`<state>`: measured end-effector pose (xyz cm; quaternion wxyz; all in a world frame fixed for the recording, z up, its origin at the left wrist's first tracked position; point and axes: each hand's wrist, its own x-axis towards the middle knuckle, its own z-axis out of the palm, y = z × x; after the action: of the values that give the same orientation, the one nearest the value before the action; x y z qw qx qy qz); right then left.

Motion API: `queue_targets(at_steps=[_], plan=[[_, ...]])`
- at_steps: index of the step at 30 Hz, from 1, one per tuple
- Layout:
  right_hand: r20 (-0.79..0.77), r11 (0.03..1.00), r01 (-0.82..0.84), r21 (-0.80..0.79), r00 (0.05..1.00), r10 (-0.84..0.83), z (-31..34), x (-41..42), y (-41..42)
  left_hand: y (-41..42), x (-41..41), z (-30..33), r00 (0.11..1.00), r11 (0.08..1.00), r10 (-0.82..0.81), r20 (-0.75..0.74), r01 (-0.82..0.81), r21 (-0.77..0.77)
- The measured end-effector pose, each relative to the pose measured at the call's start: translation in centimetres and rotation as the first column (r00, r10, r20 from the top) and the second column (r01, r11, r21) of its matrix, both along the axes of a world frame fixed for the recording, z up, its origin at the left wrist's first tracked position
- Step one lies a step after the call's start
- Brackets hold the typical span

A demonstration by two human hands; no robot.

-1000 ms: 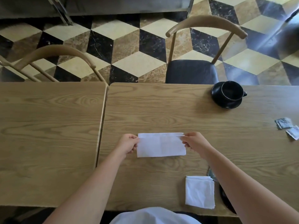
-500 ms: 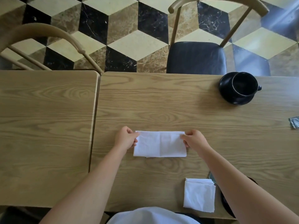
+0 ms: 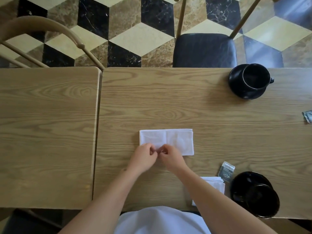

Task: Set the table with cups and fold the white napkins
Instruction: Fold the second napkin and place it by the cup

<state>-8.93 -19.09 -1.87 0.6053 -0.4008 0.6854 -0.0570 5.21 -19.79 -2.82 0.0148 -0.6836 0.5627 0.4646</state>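
Both hands, left hand (image 3: 143, 157) and right hand (image 3: 170, 157), pinch the white napkin's (image 3: 175, 141) near long edge at mid-length; its long axis runs left-right, stretching away ahead of the fingers.

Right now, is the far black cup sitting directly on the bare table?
No. The far black cup stands on a black saucer, which rests on the wooden table.

Two wooden tables (image 3: 47, 132) stood side by side; two chairs (image 3: 204, 49); two black cups (image 3: 255, 76) on saucers; two white napkin items (image 3: 166, 141); two small packets (image 3: 226, 170); two hands (image 3: 143, 157).
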Motion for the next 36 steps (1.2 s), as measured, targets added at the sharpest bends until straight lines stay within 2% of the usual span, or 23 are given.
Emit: queue_targets(at_steps=[3, 8, 12, 14, 15, 17, 18, 19, 23, 27, 29, 32, 36], plan=[[-0.015, 1.0, 0.0, 0.012, 1.0, 0.0, 0.0, -1.3, -0.1, -0.6, -0.1, 0.0, 0.997, 0.997, 0.065, 0.036, -0.067, 0.05], [-0.153, 0.996, 0.087, -0.008, 0.984, -0.087, 0.4, -7.7, -1.3, -0.3, 1.5, -0.1, 0.985, 0.982, 0.158, 0.063, -0.163, 0.095], [-0.154, 0.999, 0.025, 0.021, 0.988, -0.021, 0.4, -8.1, -2.5, -0.5, 2.2, -0.2, 0.985, 0.981, 0.153, 0.073, -0.161, 0.11], [-0.228, 0.996, -0.085, -0.008, 0.97, 0.081, 0.7, -7.7, -3.2, -0.9, 2.2, 0.0, 0.988, 0.977, 0.143, 0.061, -0.151, 0.15], [-0.339, 0.98, -0.175, -0.091, 0.931, 0.134, 0.9, -7.6, -3.6, -1.0, 2.1, 0.2, 0.987, 0.973, 0.154, 0.057, -0.161, 0.164], [-0.534, 0.891, -0.319, -0.322, 0.839, 0.108, 1.2, -7.5, -4.7, -0.8, 1.9, 0.5, 0.972, 0.96, 0.223, 0.073, -0.232, 0.159], [-0.569, 0.84, -0.38, -0.387, 0.815, 0.107, 1.4, -7.5, -5.4, -0.6, 1.8, 0.7, 0.956, 0.945, 0.279, 0.091, -0.291, 0.15], [-0.589, 0.806, -0.449, -0.385, 0.792, 0.161, 1.4, -7.4, -6.1, -0.3, 1.6, 0.9, 0.935, 0.926, 0.338, 0.107, -0.351, 0.141], [-0.613, 0.733, -0.67, -0.114, 0.628, 0.479, 1.5, -6.3, -8.5, 1.6, 0.5, 1.5, 0.87, 0.856, 0.489, 0.063, -0.492, 0.159], [-0.634, 0.673, -0.739, 0.032, 0.505, 0.585, 1.8, -5.1, -9.3, 3.3, -0.3, 1.9, 0.832, 0.786, 0.555, -0.02, -0.516, 0.342], [-0.639, 0.636, -0.765, 0.102, 0.44, 0.631, 2.5, -4.5, -9.4, 3.6, -0.8, 2.2, 0.817, 0.737, 0.576, -0.016, -0.511, 0.442], [-0.56, 0.606, -0.78, 0.153, 0.437, 0.704, 4.4, -3.4, -9.5, 3.7, -1.9, 2.8, 0.746, 0.596, 0.666, 0.001, -0.533, 0.601], [-0.42, 0.552, -0.822, 0.141, 0.456, 0.785, 8.2, -1.5, -9.8, 4.0, -2.6, 3.7, 0.581, 0.565, 0.797, -0.167, -0.617, 0.547]])
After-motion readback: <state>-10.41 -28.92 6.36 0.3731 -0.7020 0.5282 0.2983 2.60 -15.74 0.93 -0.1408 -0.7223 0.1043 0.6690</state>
